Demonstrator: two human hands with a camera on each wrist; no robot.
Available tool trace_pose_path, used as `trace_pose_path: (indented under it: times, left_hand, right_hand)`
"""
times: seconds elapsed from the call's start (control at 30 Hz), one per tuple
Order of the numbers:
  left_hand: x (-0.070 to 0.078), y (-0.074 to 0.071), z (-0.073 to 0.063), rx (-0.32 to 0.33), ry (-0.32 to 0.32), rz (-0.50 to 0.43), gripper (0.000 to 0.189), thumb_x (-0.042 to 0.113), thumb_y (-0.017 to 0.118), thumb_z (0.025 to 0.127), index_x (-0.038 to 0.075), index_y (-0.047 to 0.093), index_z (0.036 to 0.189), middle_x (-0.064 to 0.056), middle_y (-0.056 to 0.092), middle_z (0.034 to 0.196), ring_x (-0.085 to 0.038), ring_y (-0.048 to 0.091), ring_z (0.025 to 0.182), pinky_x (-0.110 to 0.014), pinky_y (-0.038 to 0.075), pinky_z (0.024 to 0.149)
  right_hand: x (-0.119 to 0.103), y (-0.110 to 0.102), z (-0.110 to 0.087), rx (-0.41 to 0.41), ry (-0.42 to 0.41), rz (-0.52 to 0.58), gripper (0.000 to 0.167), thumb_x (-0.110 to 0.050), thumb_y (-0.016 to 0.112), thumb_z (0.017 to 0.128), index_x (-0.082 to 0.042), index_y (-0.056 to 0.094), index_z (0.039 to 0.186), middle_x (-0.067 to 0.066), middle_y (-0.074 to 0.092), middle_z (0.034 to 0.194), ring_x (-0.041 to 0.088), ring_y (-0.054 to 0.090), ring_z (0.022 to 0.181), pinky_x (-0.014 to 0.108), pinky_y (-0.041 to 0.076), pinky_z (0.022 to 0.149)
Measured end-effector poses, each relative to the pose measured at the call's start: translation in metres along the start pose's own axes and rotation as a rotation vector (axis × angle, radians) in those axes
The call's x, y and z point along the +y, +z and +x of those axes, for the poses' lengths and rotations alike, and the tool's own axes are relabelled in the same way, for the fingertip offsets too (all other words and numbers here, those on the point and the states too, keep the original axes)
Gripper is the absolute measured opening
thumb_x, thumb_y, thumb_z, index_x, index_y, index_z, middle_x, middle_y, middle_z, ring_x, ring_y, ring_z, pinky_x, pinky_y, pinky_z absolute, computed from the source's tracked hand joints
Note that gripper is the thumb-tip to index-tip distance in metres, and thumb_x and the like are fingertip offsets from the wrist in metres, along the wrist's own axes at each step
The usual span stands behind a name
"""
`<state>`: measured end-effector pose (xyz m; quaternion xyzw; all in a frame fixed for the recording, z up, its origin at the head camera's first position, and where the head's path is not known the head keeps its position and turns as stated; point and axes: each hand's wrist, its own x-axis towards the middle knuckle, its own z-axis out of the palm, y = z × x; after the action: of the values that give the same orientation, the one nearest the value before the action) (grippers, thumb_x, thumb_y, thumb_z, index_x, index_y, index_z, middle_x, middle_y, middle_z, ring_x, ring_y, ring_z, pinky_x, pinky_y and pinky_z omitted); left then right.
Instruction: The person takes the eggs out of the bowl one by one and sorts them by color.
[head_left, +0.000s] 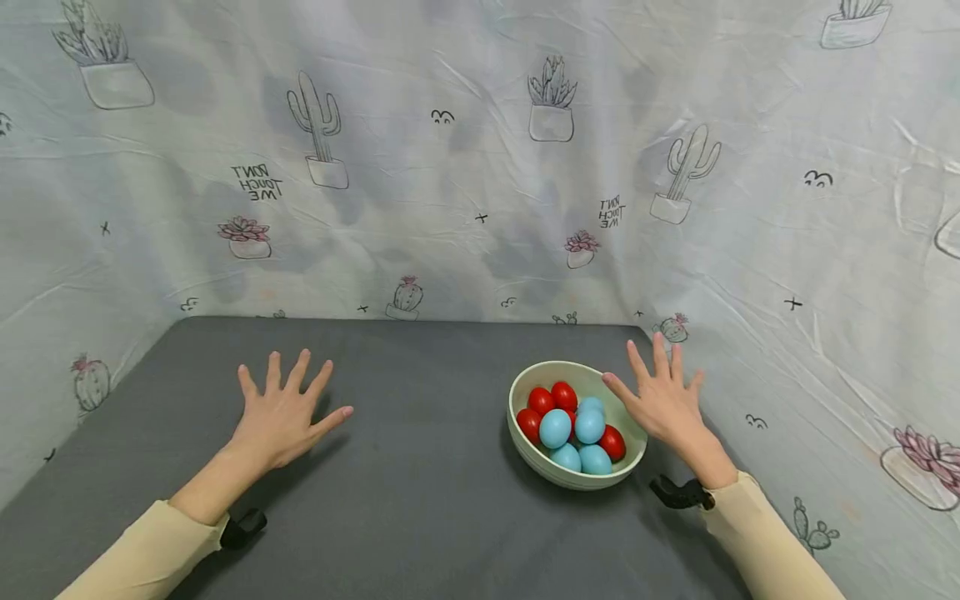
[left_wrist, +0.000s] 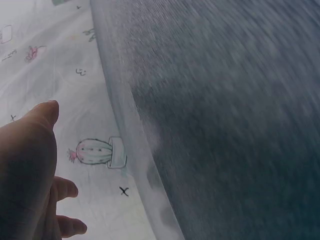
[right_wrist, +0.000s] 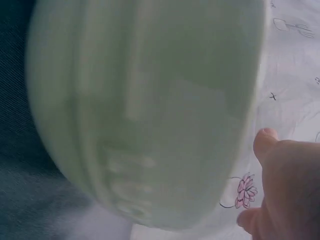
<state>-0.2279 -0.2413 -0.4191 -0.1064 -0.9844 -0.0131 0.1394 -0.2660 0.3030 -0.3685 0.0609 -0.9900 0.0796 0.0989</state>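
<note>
Your left hand [head_left: 281,412]: splayed, empty, frame centre-left. Your right hand [head_left: 660,400]: splayed, empty, beside the bowl [head_left: 525,442] of eggs [head_left: 557,428].

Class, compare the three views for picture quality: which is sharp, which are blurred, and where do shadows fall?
Head view: sharp, evenly lit, with soft shadows under the left hand, right hand and pale green ceramic bowl on the dark grey table mat; edges bow from wide-angle distortion. Left wrist view: mat streaked with motion blur. Right wrist view: bowl fills the frame, smeared and out of focus.
</note>
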Motion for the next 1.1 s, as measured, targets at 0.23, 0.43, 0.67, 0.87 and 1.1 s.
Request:
trace_pose_path:
  times: [0.23,0.43,0.67,0.87,1.1]
  left_hand:
    - [-0.002,-0.006,0.0,-0.026,-0.036,-0.022,0.095,0.076,0.036,0.091,0.006,0.033,0.154,-0.032,0.019,0.154,-0.063,0.004,0.135,-0.082,-0.011,0.094]
    - [-0.001,-0.011,0.003,-0.029,-0.045,-0.033,0.096,0.077,0.036,0.091,0.005,0.032,0.154,-0.032,0.018,0.154,-0.064,0.003,0.135,-0.083,-0.011,0.094]
    - [0.0,-0.01,0.001,-0.051,-0.054,-0.022,0.097,0.078,0.035,0.091,0.005,0.031,0.154,-0.033,0.019,0.154,-0.065,0.007,0.133,-0.083,-0.009,0.093]
    - [-0.004,-0.008,-0.002,-0.067,-0.073,-0.022,0.097,0.078,0.034,0.091,0.004,0.032,0.154,-0.033,0.02,0.153,-0.066,0.009,0.133,-0.084,-0.008,0.093]
    - [-0.007,-0.006,-0.008,-0.07,-0.075,-0.041,0.096,0.076,0.035,0.092,0.002,0.033,0.153,-0.034,0.023,0.152,-0.066,0.016,0.131,-0.085,-0.006,0.092]
  right_hand:
    - [-0.002,-0.004,0.001,-0.054,0.008,0.005,0.09,-0.072,0.034,0.095,-0.009,0.019,0.158,0.028,-0.003,0.159,0.053,-0.008,0.141,0.081,-0.008,0.097]
    - [-0.001,0.0,-0.002,-0.086,-0.006,0.017,0.091,-0.073,0.033,0.095,-0.01,0.018,0.158,0.028,-0.003,0.159,0.054,-0.009,0.14,0.082,-0.009,0.096]
    - [0.004,0.002,-0.008,-0.106,-0.007,0.05,0.088,-0.07,0.034,0.096,-0.009,0.018,0.158,0.026,-0.004,0.16,0.051,-0.013,0.141,0.081,-0.007,0.097]
    - [0.006,0.005,-0.009,-0.107,-0.013,0.074,0.082,-0.065,0.033,0.1,-0.008,0.02,0.158,0.027,-0.002,0.159,0.054,-0.008,0.141,0.081,-0.004,0.098]
    - [0.009,0.008,-0.004,0.0,-0.108,0.195,0.063,-0.043,0.032,0.108,0.002,0.033,0.151,0.033,0.016,0.155,0.054,0.011,0.14,0.078,0.009,0.102]
